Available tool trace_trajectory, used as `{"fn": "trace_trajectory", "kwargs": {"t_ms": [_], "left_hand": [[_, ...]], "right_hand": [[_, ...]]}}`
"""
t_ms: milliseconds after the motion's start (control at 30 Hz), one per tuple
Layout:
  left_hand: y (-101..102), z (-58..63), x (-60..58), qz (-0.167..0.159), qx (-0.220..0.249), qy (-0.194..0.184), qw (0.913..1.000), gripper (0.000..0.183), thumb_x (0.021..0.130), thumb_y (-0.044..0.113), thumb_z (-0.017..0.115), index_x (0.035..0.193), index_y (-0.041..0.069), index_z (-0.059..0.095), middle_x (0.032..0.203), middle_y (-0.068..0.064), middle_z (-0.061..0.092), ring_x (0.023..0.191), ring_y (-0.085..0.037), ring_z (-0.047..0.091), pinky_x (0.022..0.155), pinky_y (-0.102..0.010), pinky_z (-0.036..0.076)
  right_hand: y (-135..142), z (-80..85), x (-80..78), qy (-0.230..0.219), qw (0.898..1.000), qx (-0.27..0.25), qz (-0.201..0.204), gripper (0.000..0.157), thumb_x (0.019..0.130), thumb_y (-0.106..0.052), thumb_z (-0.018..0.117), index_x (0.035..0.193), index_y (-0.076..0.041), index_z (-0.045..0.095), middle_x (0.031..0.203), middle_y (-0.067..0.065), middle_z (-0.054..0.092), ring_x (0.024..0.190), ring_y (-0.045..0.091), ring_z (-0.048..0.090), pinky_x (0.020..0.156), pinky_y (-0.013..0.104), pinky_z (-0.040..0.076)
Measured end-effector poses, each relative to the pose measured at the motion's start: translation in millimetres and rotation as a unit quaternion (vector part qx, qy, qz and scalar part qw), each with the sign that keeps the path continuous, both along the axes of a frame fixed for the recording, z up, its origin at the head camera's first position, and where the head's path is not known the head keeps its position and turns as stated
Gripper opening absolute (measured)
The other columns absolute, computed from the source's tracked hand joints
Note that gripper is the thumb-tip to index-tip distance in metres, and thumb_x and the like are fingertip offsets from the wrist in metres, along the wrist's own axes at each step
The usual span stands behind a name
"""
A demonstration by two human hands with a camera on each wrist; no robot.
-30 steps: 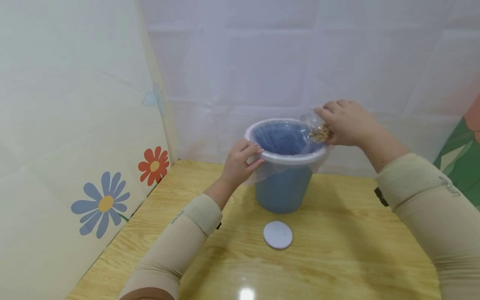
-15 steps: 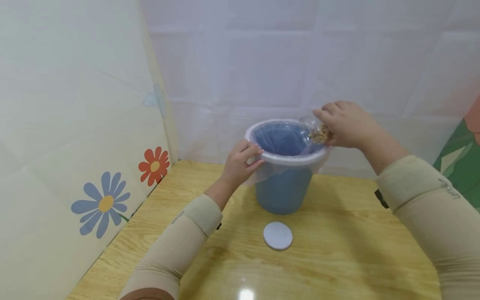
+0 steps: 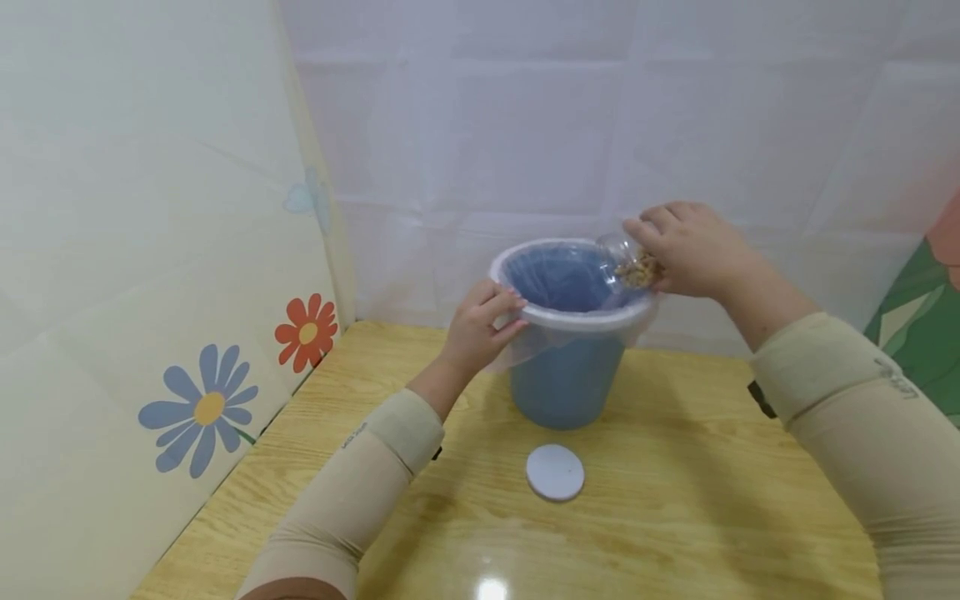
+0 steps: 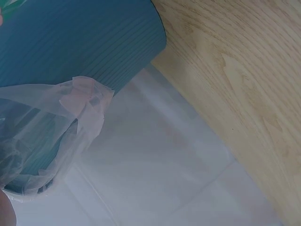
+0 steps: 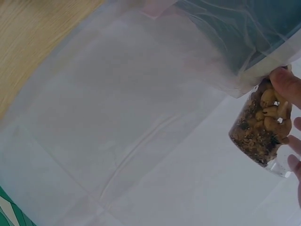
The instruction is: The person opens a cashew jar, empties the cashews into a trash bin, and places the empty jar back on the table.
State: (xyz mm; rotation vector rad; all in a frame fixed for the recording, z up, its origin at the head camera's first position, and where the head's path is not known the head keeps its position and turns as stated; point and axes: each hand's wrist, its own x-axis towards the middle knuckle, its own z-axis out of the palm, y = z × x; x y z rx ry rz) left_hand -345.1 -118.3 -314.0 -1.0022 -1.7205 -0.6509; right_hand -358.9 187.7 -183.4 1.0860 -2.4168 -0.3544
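A blue trash bin (image 3: 566, 383) with a white rim stands on the table, a clear plastic liner (image 4: 89, 101) folded over its edge. At the rim's near left my left hand (image 3: 477, 327) pinches rim and liner between fingers and thumb. My right hand (image 3: 693, 250) grips a clear jar (image 3: 613, 248) at the bin's right side, tilted with its mouth toward the opening. In the right wrist view, curved pale nuts (image 5: 273, 115) and dark brown bits lie inside the jar. A round white lid (image 3: 555, 472) lies in front of the bin.
The wood-grain table (image 3: 660, 500) reaches back to a white sheet wall (image 3: 540, 125). On the left is a cream wall (image 3: 135, 208) printed with flowers. A green and red printed panel (image 3: 922, 333) is at the right.
My right hand and the jar have shifted very slightly left and down. Jar contents still sit in its lower part. My left hand stays on the rim.
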Motion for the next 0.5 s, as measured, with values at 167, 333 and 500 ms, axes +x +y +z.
{"fn": "trace_trajectory", "kwargs": {"t_ms": [167, 333, 500], "left_hand": [[-0.5, 1.1, -0.5, -0.006, 0.002, 0.005, 1.0000, 0.022, 0.073, 0.019, 0.075, 0.089, 0.006, 0.068, 0.086, -0.009, 0.057, 0.084, -0.024, 0.055, 0.080, -0.032, 0.046], [-0.9, 2.6, -1.4, -0.008, 0.003, 0.005, 0.9999, 0.023, 0.070, 0.016, 0.077, 0.089, 0.006, 0.068, 0.087, -0.010, 0.057, 0.084, -0.023, 0.055, 0.082, -0.032, 0.046], [-0.9, 2.3, -1.3, -0.007, 0.002, 0.005, 1.0000, 0.023, 0.070, 0.017, 0.077, 0.088, 0.006, 0.068, 0.086, -0.009, 0.057, 0.083, -0.023, 0.055, 0.080, -0.032, 0.047]], "right_hand": [[-0.4, 0.1, 0.9, 0.001, 1.000, -0.004, 0.001, 0.092, 0.062, -0.028, 0.082, 0.136, -0.003, 0.035, 0.126, 0.027, 0.043, 0.115, 0.046, 0.038, 0.098, 0.061, 0.026], [-0.5, 0.6, 0.6, 0.009, 1.000, -0.011, 0.015, 0.090, 0.062, -0.026, 0.083, 0.135, -0.002, 0.036, 0.124, 0.027, 0.044, 0.114, 0.046, 0.039, 0.097, 0.061, 0.027], [-0.7, 0.2, 0.8, 0.002, 1.000, -0.008, 0.012, 0.089, 0.063, -0.024, 0.082, 0.136, -0.003, 0.035, 0.126, 0.026, 0.044, 0.116, 0.045, 0.037, 0.099, 0.060, 0.025]]}}
